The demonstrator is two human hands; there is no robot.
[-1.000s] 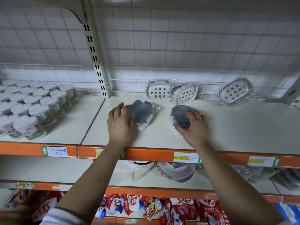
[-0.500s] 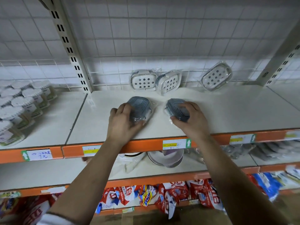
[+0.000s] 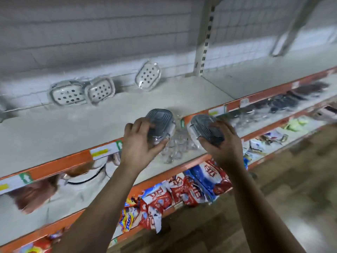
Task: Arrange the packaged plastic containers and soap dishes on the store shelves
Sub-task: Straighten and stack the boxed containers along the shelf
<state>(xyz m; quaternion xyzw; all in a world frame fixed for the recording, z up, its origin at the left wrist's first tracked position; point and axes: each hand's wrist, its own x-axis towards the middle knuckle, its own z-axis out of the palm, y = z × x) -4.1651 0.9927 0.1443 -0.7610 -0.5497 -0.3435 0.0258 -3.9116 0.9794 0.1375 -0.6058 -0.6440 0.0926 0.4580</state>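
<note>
My left hand [image 3: 141, 145] grips a grey soap dish [image 3: 160, 119] in clear wrap, held in the air at the front edge of the white shelf [image 3: 73, 136]. My right hand [image 3: 223, 145] grips a second grey wrapped soap dish [image 3: 204, 128], held out past the shelf's orange edge. Three white perforated soap dishes lean against the wire back: two side by side at the left [image 3: 68, 94] [image 3: 100, 90], one further right [image 3: 148, 76].
An upright post [image 3: 205, 42] divides this bay from the bare shelf [image 3: 255, 79] on the right. The shelf below holds clear plastic items [image 3: 175, 148] and white bowls [image 3: 85, 176]. Red and blue packets [image 3: 182, 192] fill the lowest shelf. The floor [image 3: 273, 207] lies at lower right.
Both hands have lifted the grey soap dishes off the shelf and drawn them back toward its front edge. The view has swung to the right and tilted.
</note>
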